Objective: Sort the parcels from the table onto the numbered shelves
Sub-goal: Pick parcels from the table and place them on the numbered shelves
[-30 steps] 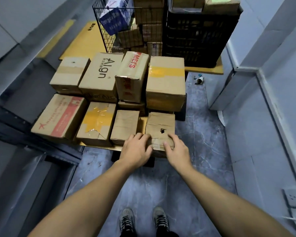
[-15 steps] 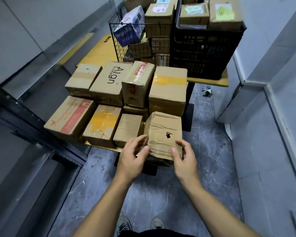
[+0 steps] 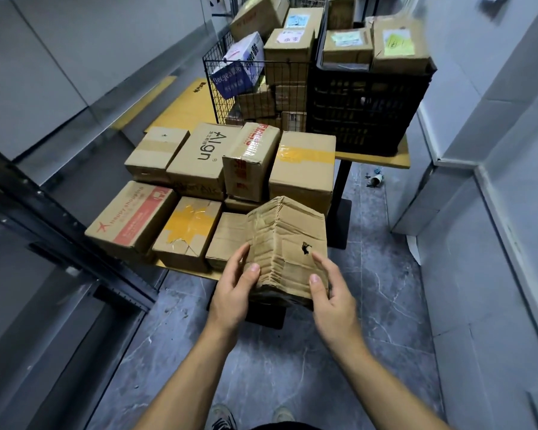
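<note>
Above table (image 3: 385,158) edge, left hand (image 3: 235,288), right hand (image 3: 333,294) grip parcel (image 3: 288,243); floor (image 3: 292,361) below.

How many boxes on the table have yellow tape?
2. The back taped box is at the right end of the rear row; the front taped box is second from left in front. More may be hidden.
</note>
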